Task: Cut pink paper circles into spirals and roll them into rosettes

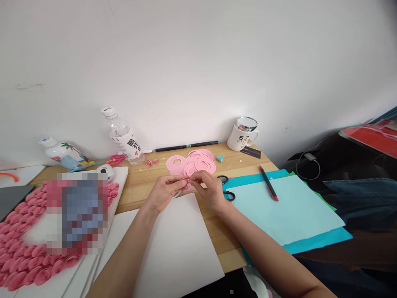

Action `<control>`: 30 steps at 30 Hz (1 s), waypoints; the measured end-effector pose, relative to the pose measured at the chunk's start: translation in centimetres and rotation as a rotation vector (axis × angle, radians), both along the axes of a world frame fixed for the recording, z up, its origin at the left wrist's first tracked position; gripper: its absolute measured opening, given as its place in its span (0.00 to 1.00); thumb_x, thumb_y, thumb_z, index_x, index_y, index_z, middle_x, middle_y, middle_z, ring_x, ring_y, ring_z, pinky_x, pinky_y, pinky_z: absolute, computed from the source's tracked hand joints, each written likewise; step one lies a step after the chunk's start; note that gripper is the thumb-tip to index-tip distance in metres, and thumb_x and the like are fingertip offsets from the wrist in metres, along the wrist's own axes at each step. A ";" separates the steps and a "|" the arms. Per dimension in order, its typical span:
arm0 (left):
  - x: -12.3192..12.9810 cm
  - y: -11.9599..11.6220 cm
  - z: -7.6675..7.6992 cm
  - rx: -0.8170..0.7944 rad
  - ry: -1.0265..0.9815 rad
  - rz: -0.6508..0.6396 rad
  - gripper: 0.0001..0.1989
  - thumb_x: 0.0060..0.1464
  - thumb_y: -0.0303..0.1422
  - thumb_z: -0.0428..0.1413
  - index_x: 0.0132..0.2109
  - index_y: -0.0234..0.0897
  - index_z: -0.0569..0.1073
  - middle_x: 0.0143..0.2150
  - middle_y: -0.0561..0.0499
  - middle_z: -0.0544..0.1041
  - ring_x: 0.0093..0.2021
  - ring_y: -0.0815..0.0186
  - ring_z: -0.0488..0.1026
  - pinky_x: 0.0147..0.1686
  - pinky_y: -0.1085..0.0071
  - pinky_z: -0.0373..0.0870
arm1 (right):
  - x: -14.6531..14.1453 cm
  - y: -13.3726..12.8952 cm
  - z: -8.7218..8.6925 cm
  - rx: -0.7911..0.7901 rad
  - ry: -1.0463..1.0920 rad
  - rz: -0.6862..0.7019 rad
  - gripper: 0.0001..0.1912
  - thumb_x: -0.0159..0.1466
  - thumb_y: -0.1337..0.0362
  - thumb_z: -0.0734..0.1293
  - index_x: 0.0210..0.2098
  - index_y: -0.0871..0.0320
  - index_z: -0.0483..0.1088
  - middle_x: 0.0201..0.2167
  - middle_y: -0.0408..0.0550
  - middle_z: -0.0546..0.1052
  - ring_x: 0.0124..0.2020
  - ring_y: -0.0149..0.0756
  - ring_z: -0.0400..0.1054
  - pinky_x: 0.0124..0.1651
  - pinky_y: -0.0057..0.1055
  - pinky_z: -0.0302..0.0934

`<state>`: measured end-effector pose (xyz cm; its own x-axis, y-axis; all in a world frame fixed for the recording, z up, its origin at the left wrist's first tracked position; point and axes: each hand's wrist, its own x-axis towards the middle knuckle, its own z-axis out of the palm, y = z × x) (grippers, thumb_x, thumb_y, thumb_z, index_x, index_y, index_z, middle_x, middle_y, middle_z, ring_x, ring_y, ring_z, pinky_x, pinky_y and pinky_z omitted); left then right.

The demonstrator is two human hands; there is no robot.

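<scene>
My left hand (164,189) and my right hand (210,189) meet at the middle of the desk, fingertips pinched together. Between them is a small piece of pink paper (187,179), mostly covered by the fingers. Just beyond lies a loose pile of pink paper rings and spirals (203,156). Two small rolled pink paper pieces (149,163) sit left of the pile, and a small rolled blue one (220,158) is at its right. Black-handled scissors (230,196) lie beside my right hand, partly hidden by it. White sheets (182,244) spread under my left forearm.
A board of pink paper roses (37,275) is at left, partly blurred out. Behind stand a clear bottle (125,138), another bottle (63,154) and a white mug (238,138). Blue paper sheets (279,215) carry a black-and-red pen (268,183). A wall closes off the back.
</scene>
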<state>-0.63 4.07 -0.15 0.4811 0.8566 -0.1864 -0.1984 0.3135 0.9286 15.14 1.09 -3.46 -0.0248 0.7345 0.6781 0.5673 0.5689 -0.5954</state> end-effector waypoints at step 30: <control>1.0 -0.4 -0.8 0.059 0.174 0.270 0.13 0.36 0.31 0.63 0.34 0.31 0.79 0.30 0.47 0.79 0.27 0.67 0.74 0.34 0.68 0.72 | -1.1 0.1 -1.0 -0.373 0.380 0.115 0.07 0.57 0.63 0.66 0.34 0.58 0.71 0.30 0.48 0.76 0.29 0.34 0.71 0.33 0.31 0.69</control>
